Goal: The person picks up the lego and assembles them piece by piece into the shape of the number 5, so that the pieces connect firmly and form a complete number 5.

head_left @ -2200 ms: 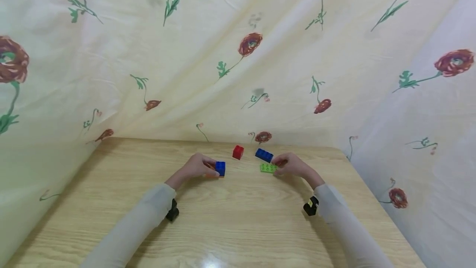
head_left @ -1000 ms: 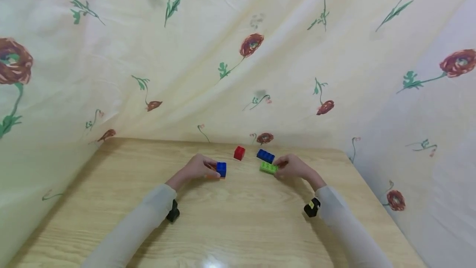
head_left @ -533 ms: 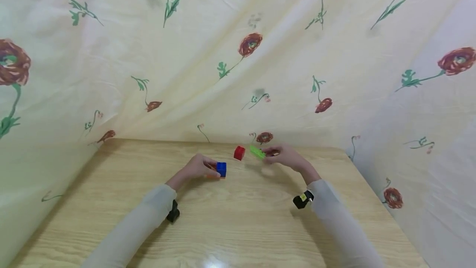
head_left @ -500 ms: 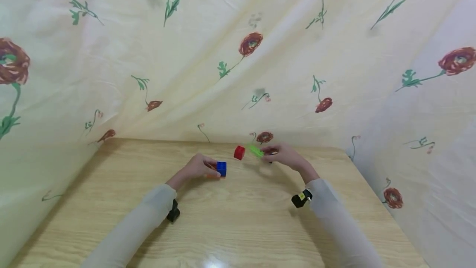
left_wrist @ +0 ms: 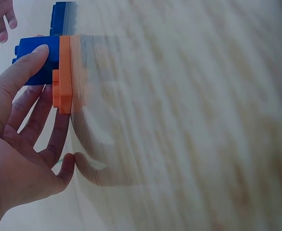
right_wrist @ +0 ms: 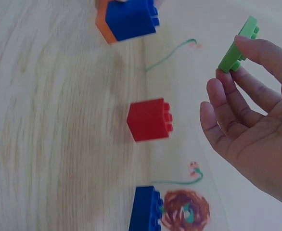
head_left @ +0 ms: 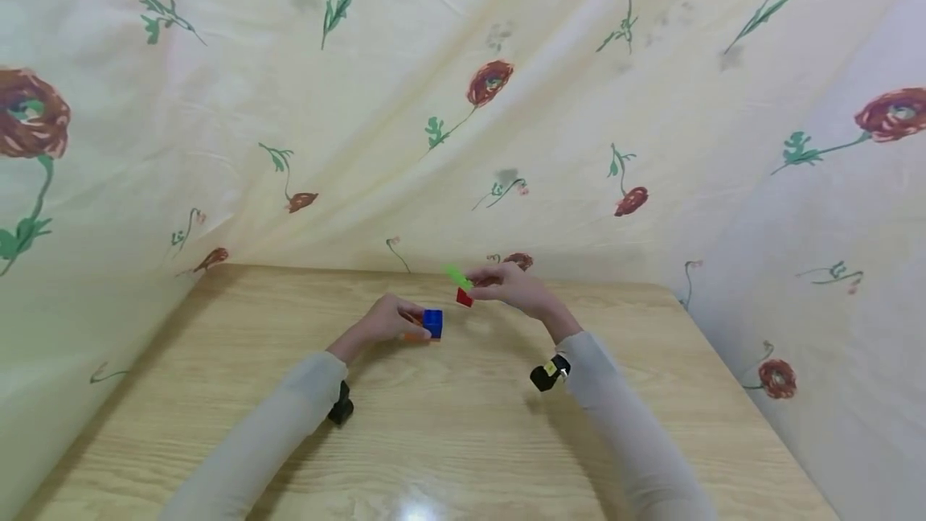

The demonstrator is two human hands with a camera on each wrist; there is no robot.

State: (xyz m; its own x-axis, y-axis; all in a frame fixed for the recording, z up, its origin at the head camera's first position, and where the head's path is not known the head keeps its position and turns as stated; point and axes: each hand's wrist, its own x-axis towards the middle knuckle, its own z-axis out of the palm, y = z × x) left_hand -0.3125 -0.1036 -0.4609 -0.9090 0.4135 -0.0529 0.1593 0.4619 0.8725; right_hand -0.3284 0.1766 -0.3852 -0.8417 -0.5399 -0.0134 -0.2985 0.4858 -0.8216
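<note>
Left hand [head_left: 387,318] down on the bench [head_left: 434,441], fingers wrapped round the blue block [head_left: 432,322] w/ the orange plate [left_wrist: 65,77] under it. Red block [head_left: 464,297] sits just beyond, untouched. Right hand [head_left: 510,286] up in the air above it, pinching the green plate [head_left: 457,276] at its fingertips, tilted. Another blue block [right_wrist: 147,210] lies near the flowered cloth [head_left: 463,103]

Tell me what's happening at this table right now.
A person is handling toy bricks on a wooden table. The left hand holds a blue brick stacked on an orange plate. The right hand pinches a thin green plate in the air above a loose red brick. Another blue brick lies nearby.
</note>
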